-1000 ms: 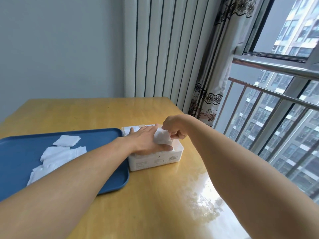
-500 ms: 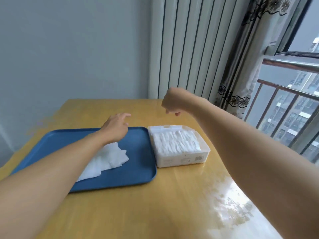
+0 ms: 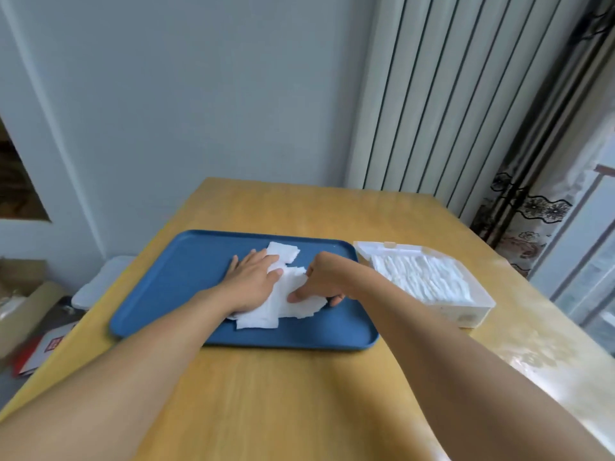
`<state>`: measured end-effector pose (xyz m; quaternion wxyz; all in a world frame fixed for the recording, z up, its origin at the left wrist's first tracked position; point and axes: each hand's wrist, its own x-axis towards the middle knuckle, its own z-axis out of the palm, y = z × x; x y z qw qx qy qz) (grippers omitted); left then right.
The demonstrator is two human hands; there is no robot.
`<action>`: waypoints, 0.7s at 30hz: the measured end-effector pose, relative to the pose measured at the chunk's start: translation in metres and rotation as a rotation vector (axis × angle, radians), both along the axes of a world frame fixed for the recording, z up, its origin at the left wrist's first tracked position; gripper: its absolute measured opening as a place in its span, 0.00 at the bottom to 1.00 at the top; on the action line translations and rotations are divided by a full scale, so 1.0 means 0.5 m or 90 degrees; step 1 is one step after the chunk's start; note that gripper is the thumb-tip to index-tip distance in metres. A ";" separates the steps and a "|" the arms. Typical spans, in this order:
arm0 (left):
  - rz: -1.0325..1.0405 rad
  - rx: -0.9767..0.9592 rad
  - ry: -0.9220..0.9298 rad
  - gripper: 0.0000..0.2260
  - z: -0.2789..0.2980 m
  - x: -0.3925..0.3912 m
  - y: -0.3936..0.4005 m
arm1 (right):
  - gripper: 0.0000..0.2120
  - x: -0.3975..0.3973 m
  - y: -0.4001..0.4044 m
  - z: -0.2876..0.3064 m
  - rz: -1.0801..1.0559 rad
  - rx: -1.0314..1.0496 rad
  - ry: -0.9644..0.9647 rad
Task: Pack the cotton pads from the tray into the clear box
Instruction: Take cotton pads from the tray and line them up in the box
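A blue tray (image 3: 173,287) lies on the wooden table. On it sits a loose pile of white cotton pads (image 3: 286,311); one more pad (image 3: 283,252) lies just beyond it. My left hand (image 3: 253,281) lies flat on the left side of the pile, fingers straight. My right hand (image 3: 319,281) is at the pile's right side, thumb and fingers curled onto the pads' edge. The clear box (image 3: 479,304) stands right of the tray, open, filled with a row of white pads (image 3: 422,277).
The table's left edge (image 3: 109,294) drops to a floor with cardboard boxes (image 3: 23,304) and a white bin (image 3: 100,281). A radiator (image 3: 449,94) and a curtain (image 3: 532,194) stand behind the table at the right.
Both hands left the box and moved left to the tray. My left hand came down onto the pile, and my right hand dropped from above the box to the pile's right edge.
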<state>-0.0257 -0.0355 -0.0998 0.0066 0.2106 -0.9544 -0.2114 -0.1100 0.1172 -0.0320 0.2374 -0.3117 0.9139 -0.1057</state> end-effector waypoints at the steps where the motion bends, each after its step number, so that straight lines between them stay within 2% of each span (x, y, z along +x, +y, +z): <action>1: -0.021 0.004 0.007 0.23 -0.003 -0.006 0.011 | 0.19 0.004 0.016 -0.001 -0.026 -0.044 -0.039; 4: -0.044 0.019 0.066 0.21 -0.013 -0.022 0.032 | 0.13 0.013 0.063 -0.007 -0.095 -0.211 -0.103; 9: -0.037 0.027 0.114 0.20 -0.021 -0.023 0.029 | 0.09 0.019 0.114 -0.029 -0.163 -0.417 0.132; 11: -0.035 0.032 0.164 0.18 -0.011 -0.017 0.036 | 0.09 0.032 0.121 -0.030 -0.149 -0.537 0.159; 13: -0.048 0.145 0.252 0.15 0.017 -0.009 0.051 | 0.10 0.046 0.121 -0.027 -0.152 -0.667 0.110; 16: -0.067 0.481 0.337 0.12 0.080 0.022 0.089 | 0.13 0.053 0.109 -0.028 -0.231 -0.820 -0.129; 18: -0.118 0.535 0.372 0.12 0.092 0.022 0.094 | 0.14 0.049 0.099 -0.034 -0.269 -0.845 -0.192; 21: -0.067 0.541 0.446 0.08 0.083 0.008 0.095 | 0.12 0.046 0.087 -0.044 -0.281 -0.864 -0.182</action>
